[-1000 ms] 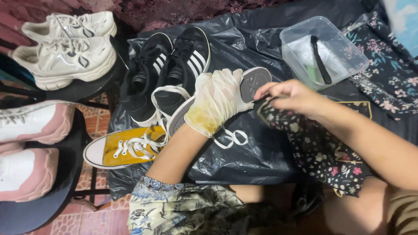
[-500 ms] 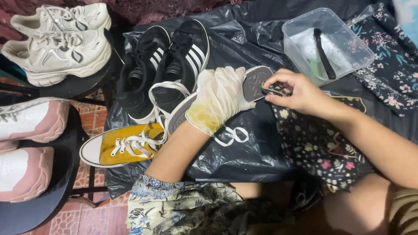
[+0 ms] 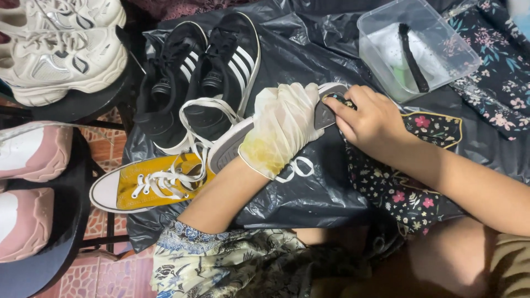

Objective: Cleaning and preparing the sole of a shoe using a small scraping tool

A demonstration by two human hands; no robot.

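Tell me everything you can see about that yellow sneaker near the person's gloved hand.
The yellow canvas sneaker lies on its side at the edge of the crinkled black plastic sheet, its white rubber toe cap pointing left. Its white laces are loose and tangled, looping up toward the pair of black sneakers with white stripes just above it. The sole edge is white with a dark line. The gloved left hand rests to its right on another shoe, not on this one.
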